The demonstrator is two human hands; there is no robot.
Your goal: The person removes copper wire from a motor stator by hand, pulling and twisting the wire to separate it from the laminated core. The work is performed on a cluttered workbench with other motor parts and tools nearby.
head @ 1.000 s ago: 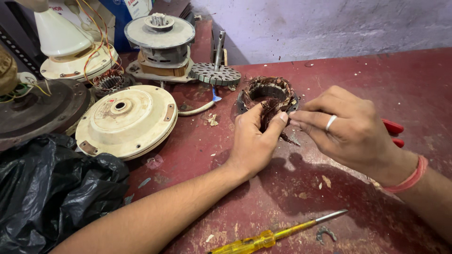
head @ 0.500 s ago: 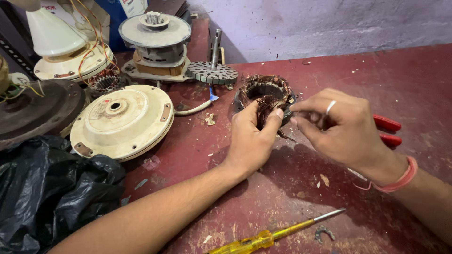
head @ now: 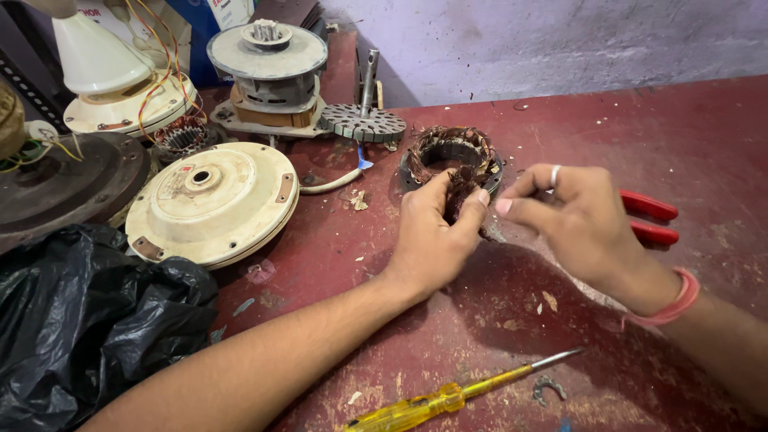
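A round motor stator (head: 453, 154) wound with brown copper wire lies on the dark red worktable (head: 688, 136). My left hand (head: 436, 236) pinches the stator's near rim and a tuft of its wire between thumb and fingers. My right hand (head: 580, 224), with a ring and a red wristband, hovers just right of it, fingers curled and pinched close to the left fingertips; whether it holds a wire strand is unclear. Red-handled pliers (head: 652, 220) lie on the table behind my right hand.
A yellow-handled screwdriver (head: 448, 396) and a small metal clip (head: 549, 389) lie near the front edge. A cream fan motor cover (head: 212, 200), several dismantled motor parts (head: 272, 72) and a toothed rotor disc (head: 364, 122) crowd the back left. A black plastic bag (head: 88, 320) sits at the left.
My right hand has drawn slightly back to the right from the stator, uncovering more of the red pliers. My left hand keeps its pinch on the winding.
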